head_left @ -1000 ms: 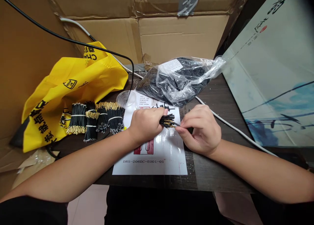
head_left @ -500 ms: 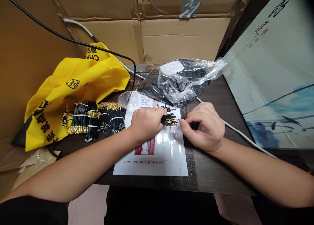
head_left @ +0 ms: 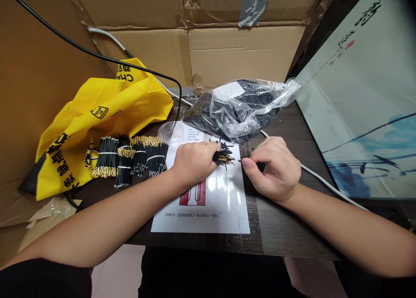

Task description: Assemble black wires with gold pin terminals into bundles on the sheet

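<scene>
My left hand (head_left: 195, 159) is closed around a bundle of thin black wires (head_left: 224, 156). Their ends stick out toward the right, some with bare gold tips and some capped in black tubing. To the right of that bundle, my right hand (head_left: 273, 170) pinches a short piece of black tubing (head_left: 239, 160) between thumb and forefinger; only its tip shows, a small gap away from the wire ends. More small black pieces (head_left: 261, 165) lie on the table, partly hidden behind the right hand. Under the left hand is a printed sheet (head_left: 201, 222) with a red picture.
Banded bundles of black wires with gold ends (head_left: 108, 157) lie at the left, beside a yellow bag (head_left: 107, 98). Behind the sheet are a clear round lid (head_left: 170, 132) and a plastic bag of black pieces (head_left: 240, 107). A white cable (head_left: 328, 187) crosses the right side; cardboard boxes (head_left: 240, 51) stand behind.
My right hand has moved slightly right, away from the wire ends, and a black tubing tip now shows at its fingers. The left hand keeps its hold on the wires.
</scene>
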`<state>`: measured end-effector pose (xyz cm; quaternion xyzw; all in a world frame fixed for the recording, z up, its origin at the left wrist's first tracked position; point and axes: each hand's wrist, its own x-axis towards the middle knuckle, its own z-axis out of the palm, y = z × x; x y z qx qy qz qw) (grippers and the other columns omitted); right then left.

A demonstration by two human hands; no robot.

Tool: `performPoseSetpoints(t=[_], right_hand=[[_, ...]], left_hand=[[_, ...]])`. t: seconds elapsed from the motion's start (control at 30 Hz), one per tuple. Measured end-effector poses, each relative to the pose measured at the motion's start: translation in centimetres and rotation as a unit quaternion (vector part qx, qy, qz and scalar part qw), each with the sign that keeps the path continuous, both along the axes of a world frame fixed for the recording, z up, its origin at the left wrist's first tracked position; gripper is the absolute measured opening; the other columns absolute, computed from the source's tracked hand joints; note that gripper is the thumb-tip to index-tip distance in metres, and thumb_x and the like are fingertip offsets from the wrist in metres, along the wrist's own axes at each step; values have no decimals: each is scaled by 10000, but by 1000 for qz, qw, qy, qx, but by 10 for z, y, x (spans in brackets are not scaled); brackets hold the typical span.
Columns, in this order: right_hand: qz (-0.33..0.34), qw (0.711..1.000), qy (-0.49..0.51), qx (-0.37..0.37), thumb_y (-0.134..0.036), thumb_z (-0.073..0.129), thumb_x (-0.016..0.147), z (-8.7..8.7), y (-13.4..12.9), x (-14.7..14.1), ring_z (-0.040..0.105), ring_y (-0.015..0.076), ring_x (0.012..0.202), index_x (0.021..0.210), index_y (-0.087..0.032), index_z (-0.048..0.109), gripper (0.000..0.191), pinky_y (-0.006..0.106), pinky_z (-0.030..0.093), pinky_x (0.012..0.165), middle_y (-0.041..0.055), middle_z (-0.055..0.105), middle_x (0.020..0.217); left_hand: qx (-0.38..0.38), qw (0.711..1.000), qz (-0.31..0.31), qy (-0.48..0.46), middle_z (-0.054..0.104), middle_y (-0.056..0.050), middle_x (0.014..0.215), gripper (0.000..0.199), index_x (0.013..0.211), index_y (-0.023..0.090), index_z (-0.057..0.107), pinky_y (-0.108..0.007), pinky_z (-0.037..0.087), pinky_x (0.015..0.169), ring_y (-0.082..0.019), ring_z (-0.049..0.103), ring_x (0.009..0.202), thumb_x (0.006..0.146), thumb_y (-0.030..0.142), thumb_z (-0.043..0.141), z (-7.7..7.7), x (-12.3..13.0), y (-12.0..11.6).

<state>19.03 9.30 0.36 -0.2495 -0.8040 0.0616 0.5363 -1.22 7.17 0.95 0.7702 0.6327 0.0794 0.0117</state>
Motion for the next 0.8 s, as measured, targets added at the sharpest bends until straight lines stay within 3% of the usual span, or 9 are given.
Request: performPoseSetpoints(t=[0.47, 0.8], right_hand=[[7, 1000, -5, -22, -157, 699, 797, -4, 0, -2, 531, 134, 637, 741, -193, 558, 156, 348, 405, 691, -11, 586, 653], [5, 1000, -9, 5, -151, 720, 781, -5, 2, -2, 523, 120, 607, 697, -202, 512, 230, 342, 399, 683, -38, 560, 606]], left_hand=[[3, 1000, -8, -5, 743, -29, 846, 256, 988, 241, 682, -287, 327, 557, -228, 679, 746, 820, 332, 512, -1, 1, 0], [3, 1000, -8, 0, 743, -22, 845, 250, 987, 243, 681, -293, 343, 556, -234, 686, 751, 802, 322, 531, -1, 1, 0]])
